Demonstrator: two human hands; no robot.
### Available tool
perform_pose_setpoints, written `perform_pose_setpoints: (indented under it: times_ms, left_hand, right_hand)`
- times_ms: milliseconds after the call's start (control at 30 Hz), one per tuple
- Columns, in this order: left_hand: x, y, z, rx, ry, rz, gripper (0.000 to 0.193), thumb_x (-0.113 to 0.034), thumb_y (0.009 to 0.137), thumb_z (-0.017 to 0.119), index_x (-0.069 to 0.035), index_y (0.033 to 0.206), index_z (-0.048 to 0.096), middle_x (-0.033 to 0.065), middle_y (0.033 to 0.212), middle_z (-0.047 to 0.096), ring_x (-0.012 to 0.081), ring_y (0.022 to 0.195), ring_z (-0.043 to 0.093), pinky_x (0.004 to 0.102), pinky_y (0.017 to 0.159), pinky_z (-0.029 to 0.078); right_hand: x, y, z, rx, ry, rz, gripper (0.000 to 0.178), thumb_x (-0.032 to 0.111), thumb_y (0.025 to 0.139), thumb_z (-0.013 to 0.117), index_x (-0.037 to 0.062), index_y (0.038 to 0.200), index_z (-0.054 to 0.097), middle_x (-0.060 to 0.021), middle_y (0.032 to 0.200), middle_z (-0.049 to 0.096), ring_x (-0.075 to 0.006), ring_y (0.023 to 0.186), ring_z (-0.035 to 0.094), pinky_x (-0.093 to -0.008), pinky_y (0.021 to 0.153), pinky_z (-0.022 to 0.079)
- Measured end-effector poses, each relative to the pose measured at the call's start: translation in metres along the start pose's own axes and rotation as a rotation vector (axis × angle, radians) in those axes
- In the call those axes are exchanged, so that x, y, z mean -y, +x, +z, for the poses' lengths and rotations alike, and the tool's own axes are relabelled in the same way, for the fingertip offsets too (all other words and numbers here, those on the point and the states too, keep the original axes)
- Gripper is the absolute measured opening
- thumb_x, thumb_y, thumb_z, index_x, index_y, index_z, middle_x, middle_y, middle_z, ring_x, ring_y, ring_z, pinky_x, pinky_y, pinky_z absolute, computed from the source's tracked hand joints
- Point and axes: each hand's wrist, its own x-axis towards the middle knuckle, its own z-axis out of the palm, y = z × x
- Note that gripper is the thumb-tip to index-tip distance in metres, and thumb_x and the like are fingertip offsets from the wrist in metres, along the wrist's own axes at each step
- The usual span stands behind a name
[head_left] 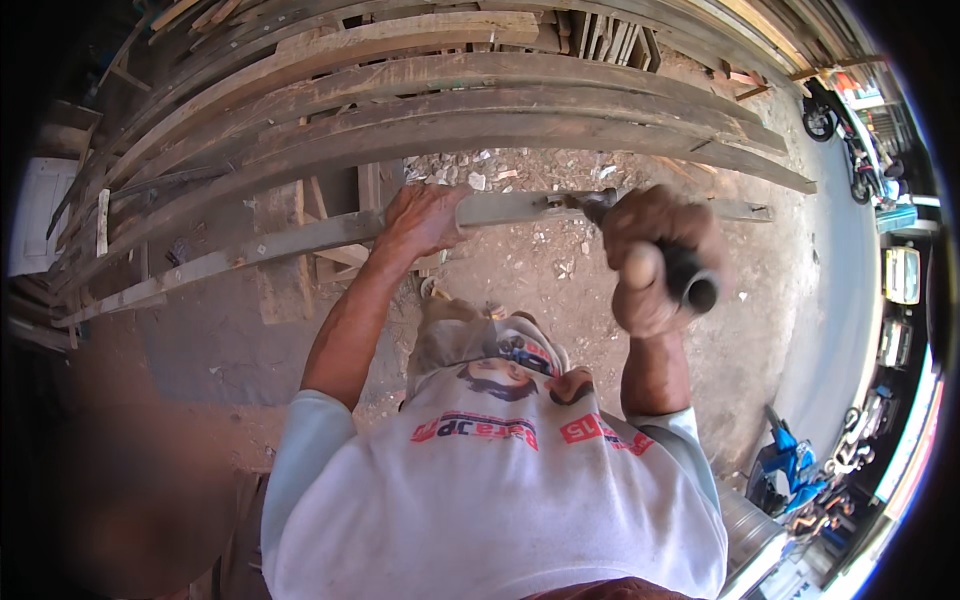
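Note:
A long, narrow wooden beam (330, 232) runs across in front of me from the lower left to the right. My left hand (425, 218) is closed over it left of the middle, with the fingers wrapped over its far edge. In my right hand (655, 260), raised above the beam farther right, is a hammer (690, 282). The round, hollow end of its dark handle points toward me. Its metal head lies over the beam and is partly hidden behind my fist, so I cannot tell whether they touch.
Several longer planks (480, 125) lie stacked beyond the beam. Wood chips and rubble (480, 180) litter the dirt floor (560, 265). Short wooden supports (285, 275) stand under the beam at left. On the right are a road (830, 290), a blue motorbike (790, 465) and a metal drum (748, 530).

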Motion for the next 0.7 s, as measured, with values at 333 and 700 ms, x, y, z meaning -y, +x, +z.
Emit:
perform_pose_setpoints:
  times_ms: [333, 700]
  left_hand:
    - [-0.006, 0.006, -0.006, 0.051, 0.033, -0.048, 0.057, -0.044, 0.077, 0.084, -0.01, 0.118, 0.065, 0.0146, 0.095, 0.075, 0.0328, 0.089, 0.073, 0.0463, 0.075, 0.058]
    - [-0.004, 0.012, -0.006, 0.048, -0.012, -0.038, 0.045, -0.039, 0.08, 0.079, -0.011, 0.114, 0.068, 0.0158, 0.1, 0.075, 0.033, 0.094, 0.073, 0.0473, 0.084, 0.056]
  right_hand:
    - [-0.1, 0.135, 0.026, 0.03, -0.145, 0.555, 0.042, 0.045, 0.094, 0.071, 0.0101, 0.076, 0.056, 0.001, 0.058, 0.05, -0.0096, 0.046, 0.045, -0.027, 0.044, 0.035]
    - [-0.025, 0.067, 0.037, 0.119, -0.288, 0.301, 0.04, 0.045, 0.091, 0.074, 0.0108, 0.075, 0.061, 0.003, 0.059, 0.054, -0.0079, 0.054, 0.054, -0.0261, 0.048, 0.041]
